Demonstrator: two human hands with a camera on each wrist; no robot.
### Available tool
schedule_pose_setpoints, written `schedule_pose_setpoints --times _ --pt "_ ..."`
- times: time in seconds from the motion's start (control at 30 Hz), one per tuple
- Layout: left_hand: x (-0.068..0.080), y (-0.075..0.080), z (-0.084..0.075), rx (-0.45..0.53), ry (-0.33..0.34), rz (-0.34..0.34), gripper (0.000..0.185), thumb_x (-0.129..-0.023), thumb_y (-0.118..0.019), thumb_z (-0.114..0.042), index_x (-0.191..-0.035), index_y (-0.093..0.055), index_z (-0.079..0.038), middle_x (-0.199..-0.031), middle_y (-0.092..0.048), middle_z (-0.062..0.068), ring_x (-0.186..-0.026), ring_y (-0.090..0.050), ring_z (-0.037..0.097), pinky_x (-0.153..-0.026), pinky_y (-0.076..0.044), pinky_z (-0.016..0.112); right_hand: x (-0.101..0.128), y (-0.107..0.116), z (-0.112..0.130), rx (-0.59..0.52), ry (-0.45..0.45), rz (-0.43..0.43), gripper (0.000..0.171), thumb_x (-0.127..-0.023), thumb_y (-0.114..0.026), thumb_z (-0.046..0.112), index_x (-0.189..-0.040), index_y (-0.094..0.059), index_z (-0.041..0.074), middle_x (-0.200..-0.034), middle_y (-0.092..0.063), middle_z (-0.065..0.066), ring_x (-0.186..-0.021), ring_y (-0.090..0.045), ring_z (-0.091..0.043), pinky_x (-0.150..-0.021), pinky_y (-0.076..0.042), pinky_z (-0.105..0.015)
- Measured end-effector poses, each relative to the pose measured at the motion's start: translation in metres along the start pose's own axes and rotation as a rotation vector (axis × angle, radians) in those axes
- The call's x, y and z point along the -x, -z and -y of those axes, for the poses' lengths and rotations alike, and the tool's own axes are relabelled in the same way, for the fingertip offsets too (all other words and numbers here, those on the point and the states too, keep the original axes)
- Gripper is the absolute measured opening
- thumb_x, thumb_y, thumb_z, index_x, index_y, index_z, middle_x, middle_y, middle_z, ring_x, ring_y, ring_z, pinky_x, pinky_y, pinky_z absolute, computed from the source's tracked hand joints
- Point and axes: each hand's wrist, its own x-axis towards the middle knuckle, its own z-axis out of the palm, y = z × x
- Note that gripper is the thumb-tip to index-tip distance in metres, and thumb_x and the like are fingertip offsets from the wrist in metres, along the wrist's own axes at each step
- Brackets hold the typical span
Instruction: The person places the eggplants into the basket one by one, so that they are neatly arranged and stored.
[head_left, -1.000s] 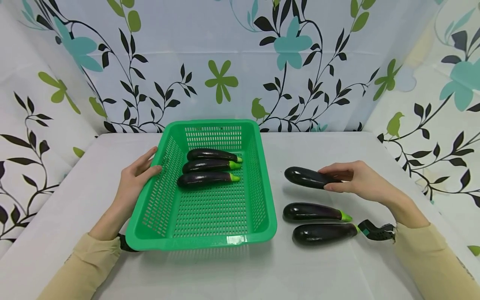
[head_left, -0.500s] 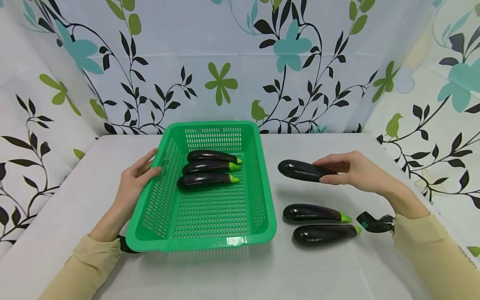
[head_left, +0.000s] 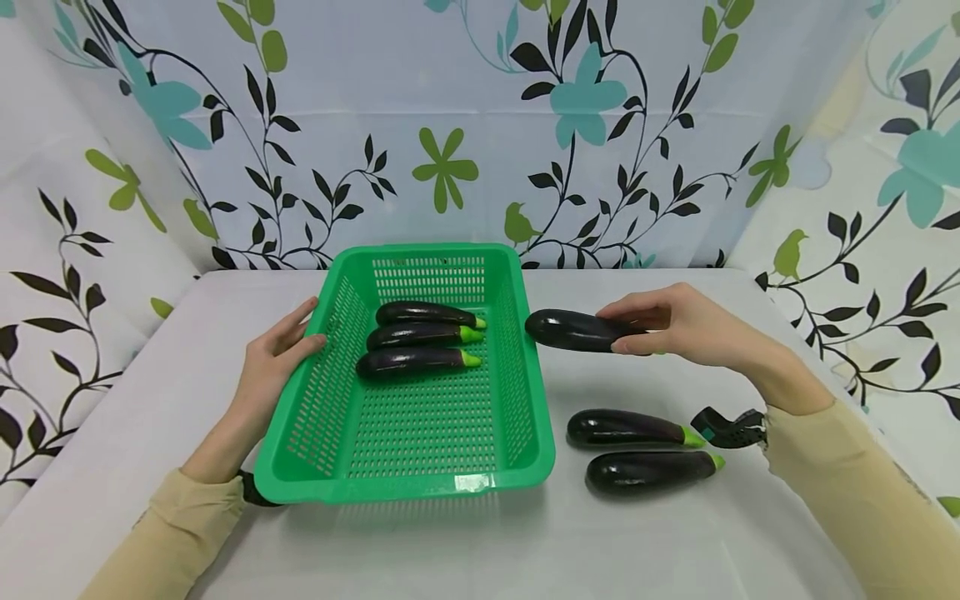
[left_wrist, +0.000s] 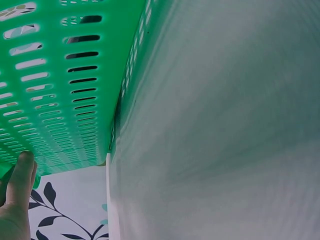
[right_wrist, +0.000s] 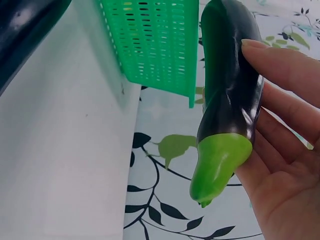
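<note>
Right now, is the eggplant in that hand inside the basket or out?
Out: the held eggplant hangs in the right hand, beside the green basket.

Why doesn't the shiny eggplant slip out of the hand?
The eggplant has glossy skin, so it is probably a bit slippery, but the right hand curls its fingers round it. It stays straight though held only near its green stem end, so it is likely stiff. Being round and long, it might roll if set on the table.
</note>
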Motion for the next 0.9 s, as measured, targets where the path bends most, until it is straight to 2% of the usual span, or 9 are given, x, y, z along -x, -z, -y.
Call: schedule_pose_setpoints --times 0.33,0.5,0.9 --pt "0.000 -0.001 -0.001 -0.022 0.009 0.003 0.062 -0.100 -0.064 -0.023 -0.156 -0.038 -0.017 -0.136 -0.062 -0.010 -0.095 -0.070 -0.001 -0.073 -0.059 0.018 -0.012 -0.004 0.008 0.016 0.001 0.020 0.040 -0.088 -0.079 0.031 -0.126 -0.070 0.023 -0.115 -0.070 0.000 -0.089 -0.068 -0.018 -0.074 -0.056 -0.030" --pt "0.000 0.000 0.000 -0.001 0.007 0.008 0.062 -0.100 -0.064 -0.022 -0.156 -0.037 -0.017 -0.133 -0.063 -0.013 -0.095 -0.070 0.000 -0.073 -0.059 0.019 -0.022 -0.005 0.019 0.018 0.038 0.043 0.040 -0.088 -0.079 0.030 -0.126 -0.070 0.020 -0.108 -0.071 -0.002 -0.086 -0.067 -0.019 -0.072 -0.054 -0.031" --pt "0.001 0.001 0.001 0.001 0.002 0.001 0.061 -0.100 -0.064 -0.021 -0.155 -0.039 -0.020 -0.128 -0.064 -0.018 -0.095 -0.070 0.000 -0.074 -0.059 0.019 -0.052 -0.012 0.042 -0.017 0.110 0.096 0.037 -0.088 -0.079 0.022 -0.124 -0.071 0.016 -0.108 -0.072 -0.002 -0.088 -0.067 -0.021 -0.074 -0.057 -0.033"
